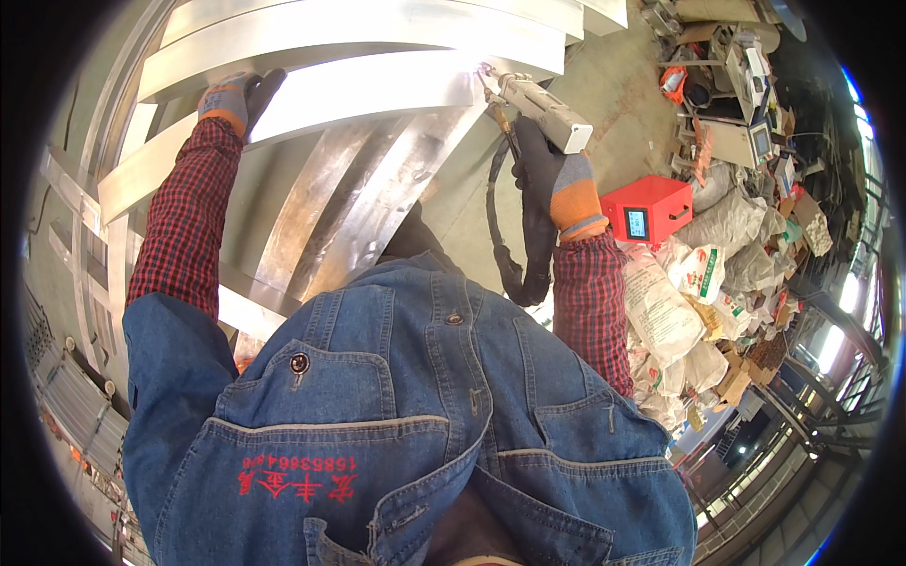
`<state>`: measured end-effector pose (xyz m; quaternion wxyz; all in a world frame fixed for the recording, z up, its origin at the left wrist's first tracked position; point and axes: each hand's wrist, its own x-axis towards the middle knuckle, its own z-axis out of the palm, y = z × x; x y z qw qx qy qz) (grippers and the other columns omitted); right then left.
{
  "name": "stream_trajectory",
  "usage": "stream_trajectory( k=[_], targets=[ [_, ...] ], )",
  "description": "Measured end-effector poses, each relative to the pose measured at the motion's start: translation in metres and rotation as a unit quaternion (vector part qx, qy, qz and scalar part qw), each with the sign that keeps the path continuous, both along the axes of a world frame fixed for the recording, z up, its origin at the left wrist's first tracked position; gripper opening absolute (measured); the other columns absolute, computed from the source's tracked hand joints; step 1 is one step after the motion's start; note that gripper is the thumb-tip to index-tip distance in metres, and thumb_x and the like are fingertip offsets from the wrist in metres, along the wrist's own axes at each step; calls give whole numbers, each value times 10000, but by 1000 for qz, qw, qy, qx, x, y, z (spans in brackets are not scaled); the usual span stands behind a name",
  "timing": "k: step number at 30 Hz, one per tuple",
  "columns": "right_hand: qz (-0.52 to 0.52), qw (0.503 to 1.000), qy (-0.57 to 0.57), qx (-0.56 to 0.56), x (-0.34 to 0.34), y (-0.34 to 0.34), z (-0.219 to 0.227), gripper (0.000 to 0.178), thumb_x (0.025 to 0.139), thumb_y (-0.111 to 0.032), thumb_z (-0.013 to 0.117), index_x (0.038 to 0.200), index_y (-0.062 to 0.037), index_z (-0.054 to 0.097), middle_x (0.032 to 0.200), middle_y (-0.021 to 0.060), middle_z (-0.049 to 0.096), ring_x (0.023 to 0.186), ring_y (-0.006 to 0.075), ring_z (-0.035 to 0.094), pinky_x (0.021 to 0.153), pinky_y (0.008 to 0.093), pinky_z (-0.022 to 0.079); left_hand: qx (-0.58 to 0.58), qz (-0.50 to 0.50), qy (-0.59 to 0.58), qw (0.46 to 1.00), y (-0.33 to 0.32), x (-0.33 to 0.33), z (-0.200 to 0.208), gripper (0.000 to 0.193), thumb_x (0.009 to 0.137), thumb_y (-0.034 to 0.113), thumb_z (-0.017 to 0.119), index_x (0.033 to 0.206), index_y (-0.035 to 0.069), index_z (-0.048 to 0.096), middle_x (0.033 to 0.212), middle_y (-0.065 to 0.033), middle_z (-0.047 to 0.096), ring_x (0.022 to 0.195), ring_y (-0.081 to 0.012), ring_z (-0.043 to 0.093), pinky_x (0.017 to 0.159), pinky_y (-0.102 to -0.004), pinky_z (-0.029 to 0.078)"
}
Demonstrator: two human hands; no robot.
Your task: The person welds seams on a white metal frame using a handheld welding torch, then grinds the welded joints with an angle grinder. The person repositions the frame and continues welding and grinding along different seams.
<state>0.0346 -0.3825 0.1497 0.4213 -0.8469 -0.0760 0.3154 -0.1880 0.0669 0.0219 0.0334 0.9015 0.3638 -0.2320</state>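
My left hand point(232, 100), in a grey and orange work glove, is closed over a long, shiny metal strip point(368, 91). Its thumb side lies along the strip; some fingers are hidden. My right hand point(559, 179), gloved alike, grips a pale handheld welding torch point(540, 106) from below. The nozzle meets the strip's right end, where a small, bright violet-white glow shows. A dark cable point(495, 208) loops down from the torch. Just beyond, another broad metal panel point(377, 33) glares with light. Slanting metal bars point(396, 179) run beneath the strip toward my body.
A red box with a small screen point(649, 209) stands right of my right forearm. Around it lie white sacks point(665, 311), cartons and assorted clutter. More metal bars point(80, 255) cross at the left. Concrete floor point(618, 104) shows between the panels and the clutter.
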Motion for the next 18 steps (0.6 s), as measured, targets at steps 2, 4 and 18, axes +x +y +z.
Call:
stream_trajectory(
  k=[2, 4, 18],
  targets=[
    [7, 1000, -5, -6, 1, -2, -2, 419, 1091, -426, 753, 1181, -19, 795, 730, 76, 718, 601, 156, 667, 543, 364, 495, -1, 9, -9, 1000, -1, 0, 1, 429, 1142, 254, 582, 1540, 226, 738, 1628, -68, 700, 1503, -319, 655, 1298, -460, 479],
    [13, 1000, -6, -8, 1, -4, -4, 410, 1095, -414, 753, 1194, -18, 791, 733, 73, 717, 599, 153, 663, 541, 360, 498, 0, 14, -23, 1000, -1, -1, 0, 428, 1141, 252, 583, 1540, 228, 738, 1623, -68, 704, 1500, -324, 657, 1296, -461, 483],
    [25, 1000, -5, -18, -1, -13, -7, 403, 1120, -396, 736, 1260, -20, 768, 761, 64, 719, 610, 151, 666, 547, 350, 513, -5, 11, -46, 999, 0, -6, -2, 415, 1147, 334, 579, 1507, 225, 755, 1583, -76, 728, 1458, -342, 687, 1254, -476, 516]
  ],
)
